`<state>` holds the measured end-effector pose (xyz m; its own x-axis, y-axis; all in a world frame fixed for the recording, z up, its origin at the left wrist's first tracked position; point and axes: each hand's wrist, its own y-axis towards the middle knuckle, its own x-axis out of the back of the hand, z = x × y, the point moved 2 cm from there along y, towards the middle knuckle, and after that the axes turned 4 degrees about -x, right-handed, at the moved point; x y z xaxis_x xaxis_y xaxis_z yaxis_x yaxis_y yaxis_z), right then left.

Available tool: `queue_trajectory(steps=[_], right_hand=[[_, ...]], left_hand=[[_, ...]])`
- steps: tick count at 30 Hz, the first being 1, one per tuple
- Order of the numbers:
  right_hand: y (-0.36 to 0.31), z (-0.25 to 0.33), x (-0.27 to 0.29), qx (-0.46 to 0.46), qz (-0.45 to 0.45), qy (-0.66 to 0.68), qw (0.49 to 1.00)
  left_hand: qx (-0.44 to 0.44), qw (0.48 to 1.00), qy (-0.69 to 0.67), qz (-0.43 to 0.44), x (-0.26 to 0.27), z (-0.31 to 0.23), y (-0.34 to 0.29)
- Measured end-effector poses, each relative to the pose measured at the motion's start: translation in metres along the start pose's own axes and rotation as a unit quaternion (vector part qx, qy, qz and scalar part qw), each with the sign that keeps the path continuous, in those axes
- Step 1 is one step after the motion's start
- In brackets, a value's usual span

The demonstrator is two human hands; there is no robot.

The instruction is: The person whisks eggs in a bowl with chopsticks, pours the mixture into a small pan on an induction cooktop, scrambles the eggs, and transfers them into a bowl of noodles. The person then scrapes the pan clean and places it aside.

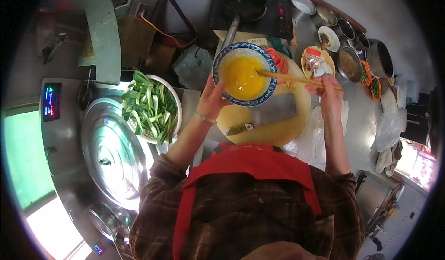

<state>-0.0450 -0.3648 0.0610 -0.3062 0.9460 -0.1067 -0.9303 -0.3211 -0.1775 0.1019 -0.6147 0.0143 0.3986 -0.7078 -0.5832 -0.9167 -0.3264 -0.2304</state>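
My left hand (213, 99) grips the left rim of a blue-and-white patterned bowl (267, 92), thumb over the edge. Yellow beaten egg (241, 79) fills the bottom of the bowl. In my right hand (328, 91) is a pair of wooden chopsticks (292, 78), their tips dipped in the egg. The bowl is held above a round yellowish cutting board (299, 107). On that board lies a cleaver (273, 109), its handle toward me, partly hidden under the bowl.
A basket of leafy greens (150, 105) stands left, beside a large metal lid (113, 153). At the back, a black frying pan (243, 0) sits on an induction cooker (280, 24). Metal pots (350, 63), small bowls and a plate with packets (317, 63) line the right.
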Motion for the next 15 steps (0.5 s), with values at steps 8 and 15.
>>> queue_trajectory(steps=[8, 15], right_hand=[[0.028, -0.018, -0.016, -0.051, 0.058, 0.034, 0.996], [0.058, -0.029, -0.017, -0.042, 0.000, 0.100, 0.994]], left_hand=[[-0.009, 1.000, -0.012, -0.024, 0.013, -0.014, 0.032], [0.023, 0.999, -0.016, -0.026, 0.019, -0.018, 0.048]])
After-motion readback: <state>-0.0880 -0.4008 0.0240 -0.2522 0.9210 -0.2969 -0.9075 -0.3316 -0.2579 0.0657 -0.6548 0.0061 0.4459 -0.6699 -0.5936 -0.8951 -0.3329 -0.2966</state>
